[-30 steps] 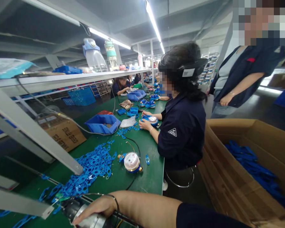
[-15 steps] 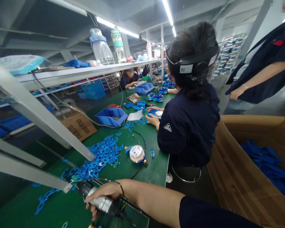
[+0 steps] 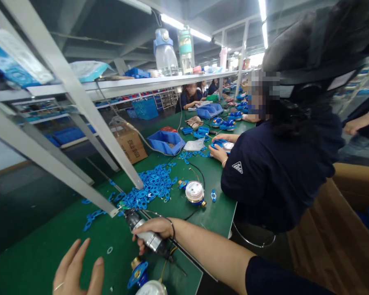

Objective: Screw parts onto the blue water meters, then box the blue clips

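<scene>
Since half a second ago, the left hand (image 3: 76, 270) has come into the head view at lower left, and more of the near meter (image 3: 152, 289) shows at the bottom edge. That hand is empty, fingers spread above the counter (image 3: 55, 246), a ring on one finger. Gripped in the right hand (image 3: 157, 228) is a silver-and-black power tool (image 3: 153, 242), its front end pointing toward a heap of blue pieces (image 3: 155, 186); whether the tip touches anything cannot be told. The near meter lies below the tool, cut off by the frame, with a blue piece (image 3: 138, 274) at its brass fitting. Farther along, a second meter (image 3: 194, 191) stands on the counter between the heap and one loose blue piece (image 3: 213, 195). Beyond it are a blue bin (image 3: 162, 143) and a clear bag (image 3: 194, 144). On the right, a co-worker (image 3: 273, 176) handles another meter (image 3: 228, 146).
</scene>
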A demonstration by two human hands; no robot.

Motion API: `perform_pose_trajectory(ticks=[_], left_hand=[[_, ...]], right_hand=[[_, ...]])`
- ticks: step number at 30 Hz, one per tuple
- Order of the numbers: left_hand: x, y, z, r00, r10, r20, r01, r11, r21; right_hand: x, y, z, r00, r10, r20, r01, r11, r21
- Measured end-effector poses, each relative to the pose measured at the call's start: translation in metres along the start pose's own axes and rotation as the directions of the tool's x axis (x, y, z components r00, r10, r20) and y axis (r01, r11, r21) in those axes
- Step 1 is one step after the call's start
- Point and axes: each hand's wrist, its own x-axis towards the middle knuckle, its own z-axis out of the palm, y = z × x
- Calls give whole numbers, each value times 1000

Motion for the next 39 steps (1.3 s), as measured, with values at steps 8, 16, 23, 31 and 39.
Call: perform_pose_trajectory(ticks=[8, 16, 23, 31, 39], left_hand=[[-63, -51, 25, 924, -337, 181, 380, 861, -339], [-77, -60, 34, 912, -349, 215, 410, 788, -459], [-77, -56, 31, 907, -368, 204, 420, 787, -451], [-77, -55, 29, 920, -342, 190, 392, 815, -427], [-78, -54, 30, 927, -321, 193, 373, 830, -414]], right_hand=[[-35, -15, 24, 939, -333, -87, 339, 939, 57], [-59, -93, 38, 417, -855, -308, 735, 517, -439], [-39, -113, 17, -63, -952, -299, 466, 237, -853], [-24, -110, -5, -116, -936, -331, 397, 262, -880], [-20, -109, -11, -59, -954, -295, 352, 256, -900]])
